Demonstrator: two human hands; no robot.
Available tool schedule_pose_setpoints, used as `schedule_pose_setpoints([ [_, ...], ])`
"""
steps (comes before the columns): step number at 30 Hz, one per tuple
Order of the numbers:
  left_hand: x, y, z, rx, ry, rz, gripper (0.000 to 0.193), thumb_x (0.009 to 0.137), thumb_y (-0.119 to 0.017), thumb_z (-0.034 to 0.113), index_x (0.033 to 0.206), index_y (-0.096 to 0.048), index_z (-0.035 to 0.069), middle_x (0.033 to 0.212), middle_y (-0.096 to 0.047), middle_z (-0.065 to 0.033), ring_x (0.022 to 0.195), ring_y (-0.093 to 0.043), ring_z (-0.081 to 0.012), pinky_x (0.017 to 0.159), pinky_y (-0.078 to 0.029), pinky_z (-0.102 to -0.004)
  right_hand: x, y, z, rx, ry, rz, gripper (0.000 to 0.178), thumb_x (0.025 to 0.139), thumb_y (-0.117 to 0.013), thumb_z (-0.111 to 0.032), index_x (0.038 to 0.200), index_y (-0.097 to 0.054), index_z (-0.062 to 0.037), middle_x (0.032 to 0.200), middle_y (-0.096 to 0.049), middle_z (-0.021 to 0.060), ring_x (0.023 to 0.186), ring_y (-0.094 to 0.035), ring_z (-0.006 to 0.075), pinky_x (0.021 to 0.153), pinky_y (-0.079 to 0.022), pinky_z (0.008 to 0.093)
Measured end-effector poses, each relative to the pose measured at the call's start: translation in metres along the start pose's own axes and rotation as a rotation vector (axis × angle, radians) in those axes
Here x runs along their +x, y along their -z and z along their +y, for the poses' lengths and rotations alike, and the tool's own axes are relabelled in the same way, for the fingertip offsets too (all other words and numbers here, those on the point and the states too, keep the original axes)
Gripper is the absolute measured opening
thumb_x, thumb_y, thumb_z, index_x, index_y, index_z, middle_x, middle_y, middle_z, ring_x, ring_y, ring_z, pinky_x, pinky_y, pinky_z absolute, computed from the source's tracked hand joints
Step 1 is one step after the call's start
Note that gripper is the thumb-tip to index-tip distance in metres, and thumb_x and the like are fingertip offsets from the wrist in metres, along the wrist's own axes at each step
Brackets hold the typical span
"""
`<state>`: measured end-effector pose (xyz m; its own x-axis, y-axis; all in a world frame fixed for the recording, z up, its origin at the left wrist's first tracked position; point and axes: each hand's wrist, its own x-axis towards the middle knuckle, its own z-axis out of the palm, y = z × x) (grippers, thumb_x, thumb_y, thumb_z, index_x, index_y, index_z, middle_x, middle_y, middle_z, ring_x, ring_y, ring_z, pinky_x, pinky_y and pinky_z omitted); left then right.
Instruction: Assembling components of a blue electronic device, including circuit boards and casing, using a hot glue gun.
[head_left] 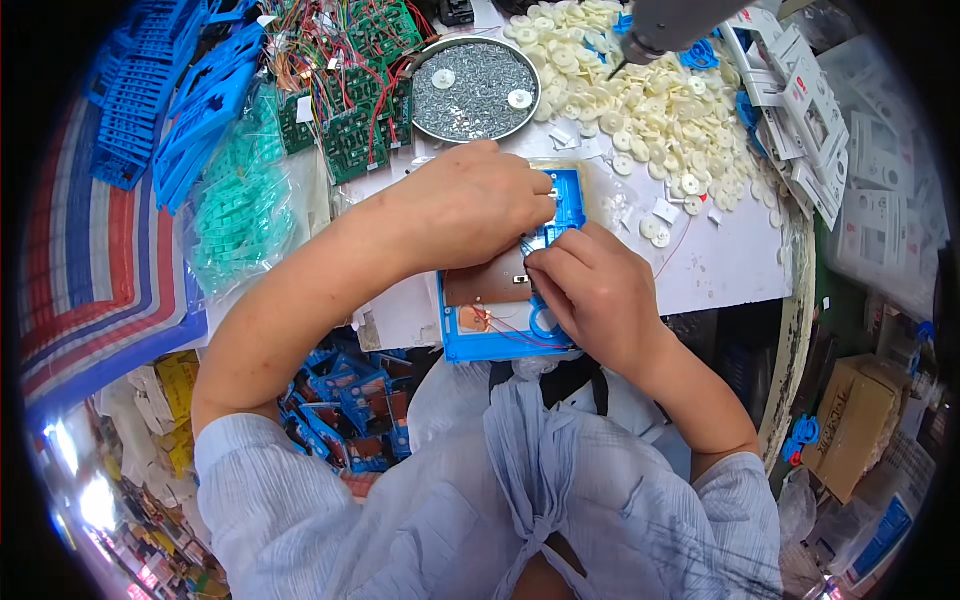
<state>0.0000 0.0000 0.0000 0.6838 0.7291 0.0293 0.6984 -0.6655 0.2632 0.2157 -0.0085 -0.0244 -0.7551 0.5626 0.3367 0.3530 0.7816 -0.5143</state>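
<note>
A blue plastic housing point(480, 348) lies at the table's near edge, in front of my body. Inside it sits a brown circuit board point(482, 287) with a small switch, and thin red wires point(520, 333) run across the lower part. My left hand point(470, 205) is bent over the housing's upper end, its fingers closed; what they grip is hidden beneath them. At the board's right edge, my right hand point(605, 295) pinches with thumb and forefinger. Whatever is between those fingertips is too small to make out.
A round metal dish point(470, 140) of screws stands beyond my hands, beside wired green circuit boards point(360, 130). Cream plastic discs point(655, 130) cover the back right under a hanging powered screwdriver point(660, 35). Bagged teal parts point(240, 220) lie left, white panels point(800, 110) right.
</note>
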Motion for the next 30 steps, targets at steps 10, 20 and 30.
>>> schedule_pose_setpoints([
  [10,0.016,0.01,0.004,0.111,-0.004,-0.252,0.01,0.081,-0.065,0.014,0.085,-0.07,0.007,0.088,-0.067,-0.0071,0.09,-0.068,-0.0247,0.079,-0.053,-0.038,0.001,-0.003,0.003,0.002,0.018,0.021,0.011,0.078,-0.072,-0.009,0.085,-0.065,-0.0082,0.08,-0.057,0.0053,0.077,-0.06,0.0242,0.062,-0.052,0.0368],
  [20,0.022,0.015,0.019,0.118,-0.146,-0.25,0.01,0.073,-0.073,0.017,0.072,-0.071,0.007,0.076,-0.069,-0.0109,0.077,-0.071,-0.0274,0.069,-0.056,-0.0374,-0.004,-0.001,0.0,0.022,-0.01,0.015,0.019,0.077,-0.076,-0.004,0.095,-0.07,-0.0063,0.085,-0.065,0.0066,0.074,-0.06,0.027,0.062,-0.051,0.0378],
  [30,0.02,0.014,0.024,0.083,-0.071,-0.244,0.008,0.07,-0.075,0.013,0.072,-0.072,0.006,0.076,-0.07,-0.0104,0.078,-0.072,-0.0276,0.065,-0.058,-0.0372,-0.005,-0.001,0.001,0.027,0.005,0.026,0.02,0.075,-0.076,-0.003,0.093,-0.069,-0.0053,0.086,-0.064,0.0082,0.074,-0.061,0.0282,0.063,-0.051,0.0383],
])
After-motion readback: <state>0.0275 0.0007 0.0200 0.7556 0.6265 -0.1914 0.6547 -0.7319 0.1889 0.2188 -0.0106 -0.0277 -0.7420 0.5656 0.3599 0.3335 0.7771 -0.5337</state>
